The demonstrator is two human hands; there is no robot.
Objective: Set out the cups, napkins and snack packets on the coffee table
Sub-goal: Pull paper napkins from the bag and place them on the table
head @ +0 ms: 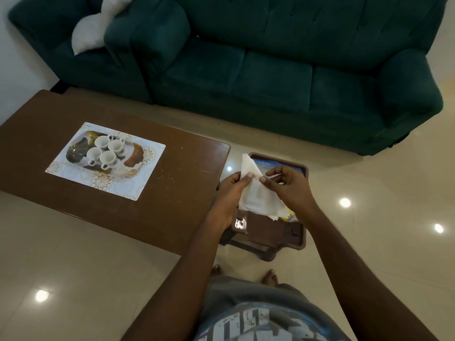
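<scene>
1. Your left hand [230, 193] grips the left edge of a white napkin [256, 193], thumb pressed on top, fingers closed underneath.
2. Your right hand [289, 187] pinches the same napkin from the right side, thumb and forefinger closed on it, with a thin strip of something between the fingers that you cannot identify from this view.
3. You hold the napkin spread above a brown plastic stool [268, 230], just beside the right end of the bench [172, 188]. Something yellow peeks out beneath its lower edge.
4. Four white cups [105, 150] stand clustered on a patterned tray [134, 156], which sits on a pale placemat [145, 173] on the bench.
5. Your shirt [258, 318] bears large grey lettering, too cropped to read.
6. Beyond the bench stands a green sofa [270, 82] with a white cushion [91, 33].
</scene>
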